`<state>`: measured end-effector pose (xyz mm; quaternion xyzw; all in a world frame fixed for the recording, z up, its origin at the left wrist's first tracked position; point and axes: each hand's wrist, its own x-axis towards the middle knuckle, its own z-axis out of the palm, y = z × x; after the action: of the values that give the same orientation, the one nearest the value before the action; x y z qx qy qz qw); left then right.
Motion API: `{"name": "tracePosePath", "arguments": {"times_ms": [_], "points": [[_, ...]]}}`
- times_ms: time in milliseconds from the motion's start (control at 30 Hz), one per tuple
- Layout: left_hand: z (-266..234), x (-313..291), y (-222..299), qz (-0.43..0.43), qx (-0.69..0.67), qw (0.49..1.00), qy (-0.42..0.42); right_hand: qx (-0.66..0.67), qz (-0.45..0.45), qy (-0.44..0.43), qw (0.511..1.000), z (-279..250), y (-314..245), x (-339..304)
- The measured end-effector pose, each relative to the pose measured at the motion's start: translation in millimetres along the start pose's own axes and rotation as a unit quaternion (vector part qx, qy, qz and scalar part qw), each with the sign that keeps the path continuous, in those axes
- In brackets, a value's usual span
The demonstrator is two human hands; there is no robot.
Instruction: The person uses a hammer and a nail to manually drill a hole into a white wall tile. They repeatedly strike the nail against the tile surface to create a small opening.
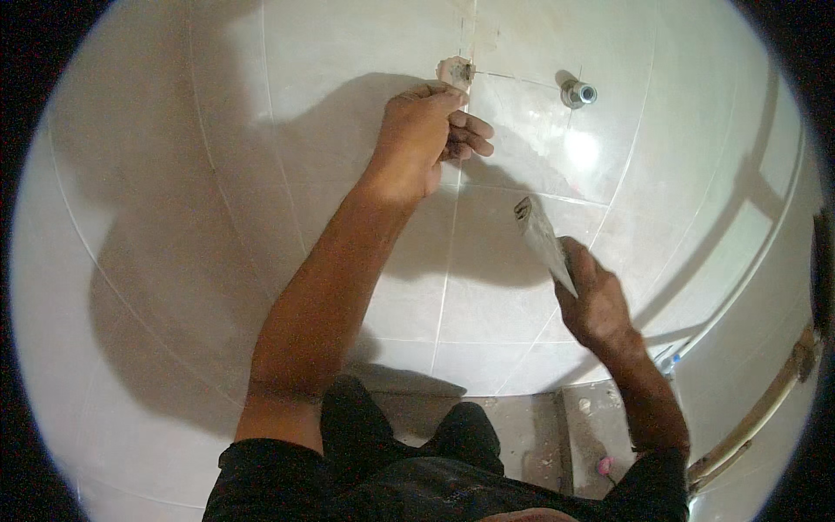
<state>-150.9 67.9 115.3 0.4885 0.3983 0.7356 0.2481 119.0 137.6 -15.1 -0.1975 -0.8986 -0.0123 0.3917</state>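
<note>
My left hand (430, 130) is raised to the tiled wall, just below a rough round hole (456, 73) broken through a tile. Its thumb and forefinger come together at the lower rim of the hole, and the other fingers curl loosely. Whatever may be between the fingertips is too small to make out. Lower and to the right, my right hand (596, 291) grips a pale, flattish, packet-like piece (544, 239). Its upper end looks folded and dark, tilted up toward the left; its exact kind is unclear. The piece stands apart from my left hand.
A metal pipe fitting (578, 93) sticks out of the wall right of the hole. Pale tiles (383, 304) with thin joints cover the wall. Below lies a dusty floor (531, 435) with a small pink object (605, 465). A wooden pole (757, 418) leans at the right.
</note>
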Motion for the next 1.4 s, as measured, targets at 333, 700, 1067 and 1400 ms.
{"name": "tracePosePath", "arguments": {"times_ms": [333, 700, 1067, 1400], "points": [[8.7, 24.9, -1.2, -0.048, -0.160, 0.984, 0.060, -0.377, -0.357, 0.019, 0.855, -133.6, -1.9, 109.4], [-9.9, 27.6, -11.8, -0.059, -0.155, 0.981, 0.100, -0.470, -0.331, -0.066, 0.815, -137.9, -36.7, 149.3], [-7.9, 29.7, -5.9, -0.059, -0.136, 0.982, 0.120, -0.495, -0.382, -0.010, 0.780, -138.7, -45.7, 172.9], [-19.5, 41.7, 3.6, -0.081, -0.045, 0.989, 0.112, -0.471, -0.434, -0.037, 0.767, -120.6, -51.3, 204.3]]}}
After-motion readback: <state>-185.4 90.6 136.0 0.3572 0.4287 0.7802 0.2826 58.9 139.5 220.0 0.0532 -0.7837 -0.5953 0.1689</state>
